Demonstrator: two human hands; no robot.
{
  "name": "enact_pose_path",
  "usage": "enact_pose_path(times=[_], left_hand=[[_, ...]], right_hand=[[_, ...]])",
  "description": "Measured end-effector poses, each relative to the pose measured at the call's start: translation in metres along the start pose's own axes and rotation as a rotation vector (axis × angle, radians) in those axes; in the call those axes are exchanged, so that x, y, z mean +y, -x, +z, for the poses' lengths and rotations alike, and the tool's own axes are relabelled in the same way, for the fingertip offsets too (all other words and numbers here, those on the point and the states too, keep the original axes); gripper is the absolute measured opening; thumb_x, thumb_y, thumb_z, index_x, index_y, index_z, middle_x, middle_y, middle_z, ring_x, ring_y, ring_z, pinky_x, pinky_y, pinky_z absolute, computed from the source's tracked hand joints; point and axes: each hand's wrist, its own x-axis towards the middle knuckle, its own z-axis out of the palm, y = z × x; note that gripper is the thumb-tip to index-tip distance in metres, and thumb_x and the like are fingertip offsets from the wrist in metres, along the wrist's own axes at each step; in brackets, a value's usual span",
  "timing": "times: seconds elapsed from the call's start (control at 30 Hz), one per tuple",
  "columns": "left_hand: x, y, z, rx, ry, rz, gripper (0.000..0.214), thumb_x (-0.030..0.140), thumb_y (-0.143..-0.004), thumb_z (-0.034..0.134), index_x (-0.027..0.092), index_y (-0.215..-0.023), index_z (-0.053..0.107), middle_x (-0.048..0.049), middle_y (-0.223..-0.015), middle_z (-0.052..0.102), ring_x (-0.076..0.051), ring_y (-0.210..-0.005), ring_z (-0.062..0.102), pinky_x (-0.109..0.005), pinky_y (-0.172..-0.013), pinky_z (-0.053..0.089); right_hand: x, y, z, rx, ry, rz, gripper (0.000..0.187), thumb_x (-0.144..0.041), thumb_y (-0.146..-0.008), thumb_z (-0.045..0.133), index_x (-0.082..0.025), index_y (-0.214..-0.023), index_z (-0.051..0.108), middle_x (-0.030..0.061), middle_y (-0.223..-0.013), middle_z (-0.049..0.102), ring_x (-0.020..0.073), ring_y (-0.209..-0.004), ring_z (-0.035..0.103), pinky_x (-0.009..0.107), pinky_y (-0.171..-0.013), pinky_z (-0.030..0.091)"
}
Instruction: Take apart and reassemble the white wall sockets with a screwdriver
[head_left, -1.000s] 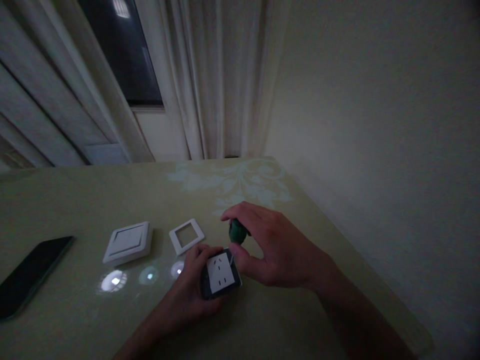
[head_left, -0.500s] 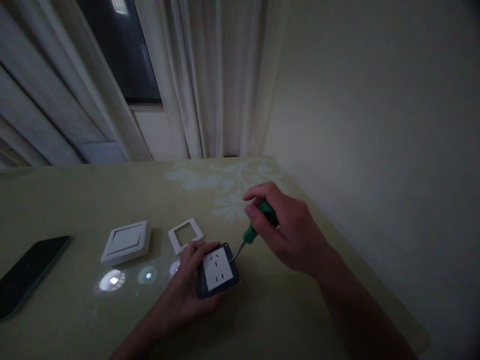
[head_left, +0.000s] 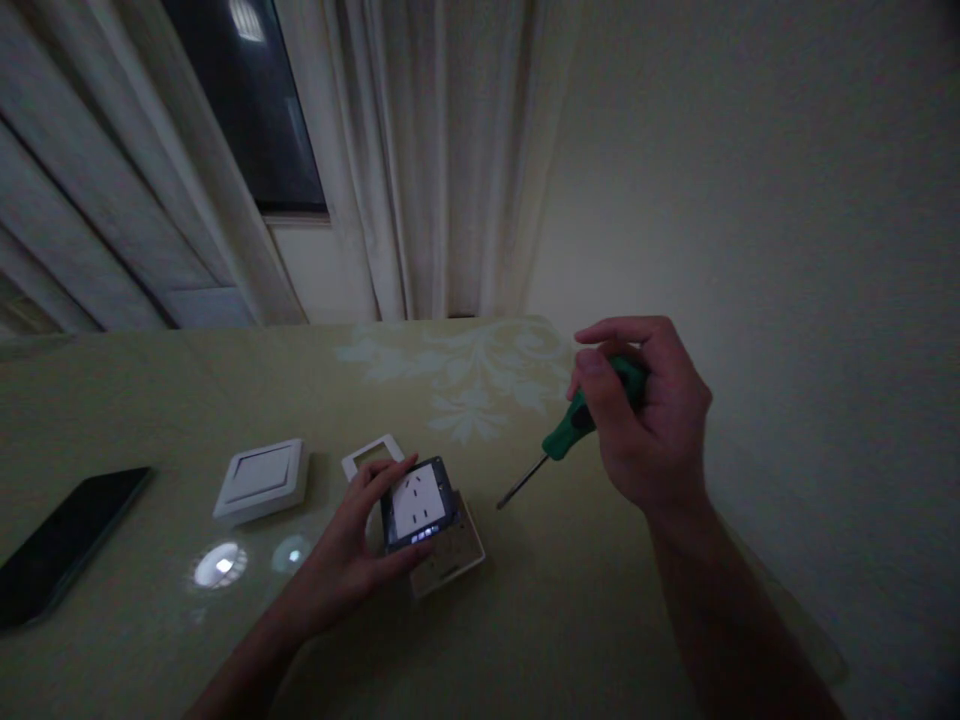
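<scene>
Between the thumb and fingers of my left hand is a wall socket, a white face with slots in a dark frame. It is tilted and partly over a white mounting box, whose open inside shows below and to the right of it. My right hand is closed round the green handle of a screwdriver. The metal tip points down and left, apart from the socket and the box. A thin white cover frame lies just behind my left fingers, partly hidden by them.
A white wall switch on its box lies to the left on the table. Farther left is a dark phone-like slab. Curtains hang behind the table, and a bare wall borders its right side.
The screwdriver has been drawn off the socket, up and to the right. My left hand has lifted the socket off its box, and the box's inside now shows.
</scene>
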Motion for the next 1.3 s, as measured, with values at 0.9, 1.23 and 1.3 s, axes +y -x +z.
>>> enact_pose_path(times=[0.9,1.23,1.3], left_hand=[[0.003,0.006,0.013,0.01,0.159,0.001,0.044,0.051,-0.103,0.066,0.042,-0.146,0.062,-0.0057,-0.159,0.055,-0.033,-0.15,0.051,-0.052,-0.124,0.046],[0.009,0.006,0.025,0.079,0.087,0.047,0.037,0.055,-0.106,0.059,0.03,-0.128,0.077,-0.0079,-0.129,0.08,-0.031,-0.123,0.073,-0.04,-0.104,0.059],[0.014,0.005,0.028,0.107,0.053,0.029,0.041,0.056,-0.107,0.054,0.024,-0.107,0.08,-0.0074,-0.103,0.083,-0.027,-0.097,0.078,-0.034,-0.085,0.062]], right_hand=[[0.096,0.099,0.048,-0.739,0.211,-0.117,0.061,-0.051,-0.1,0.074,-0.021,-0.15,0.058,0.015,-0.144,0.064,0.0275,-0.133,0.064,0.04,-0.112,0.053],[0.084,0.118,0.066,-0.5,-0.085,-0.346,0.029,-0.033,-0.115,0.05,-0.018,-0.121,0.074,0.0097,-0.098,0.076,0.0203,-0.089,0.07,0.029,-0.079,0.055],[0.077,0.117,0.067,-0.508,-0.18,-0.149,0.032,-0.038,-0.113,0.053,-0.019,-0.101,0.076,0.0065,-0.086,0.072,0.0193,-0.081,0.066,0.029,-0.075,0.051]])
